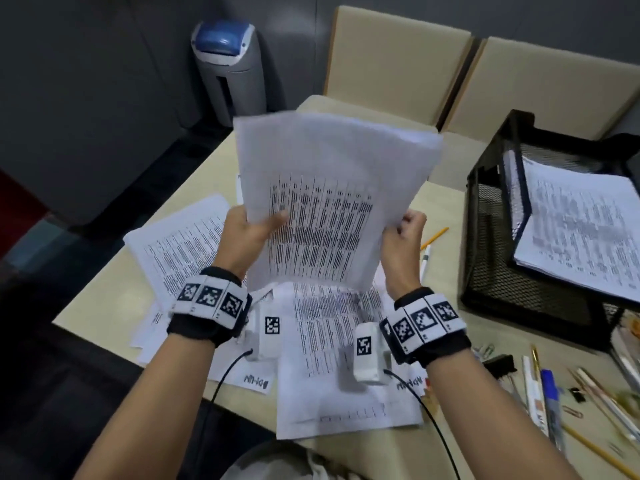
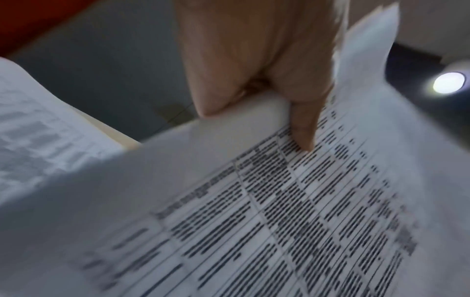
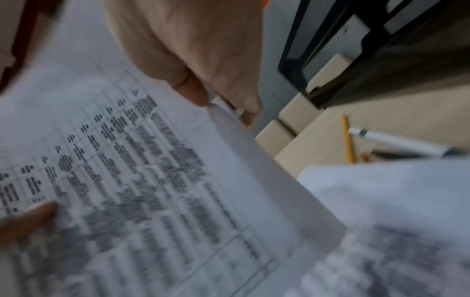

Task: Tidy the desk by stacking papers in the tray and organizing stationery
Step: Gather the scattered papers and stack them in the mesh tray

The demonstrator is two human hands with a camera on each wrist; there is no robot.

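Both hands (image 1: pixel 327 237) hold printed papers (image 1: pixel 332 199) upright.

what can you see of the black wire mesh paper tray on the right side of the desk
The black wire mesh paper tray stands upright on the beige desk at its right side, beyond the scattered pens. It looks like metal: fine mesh walls on a solid black frame, with an upper tier cut off by the picture's edge. A stack of printed white sheets lies in it, overhanging its near edge. Neither hand touches it.
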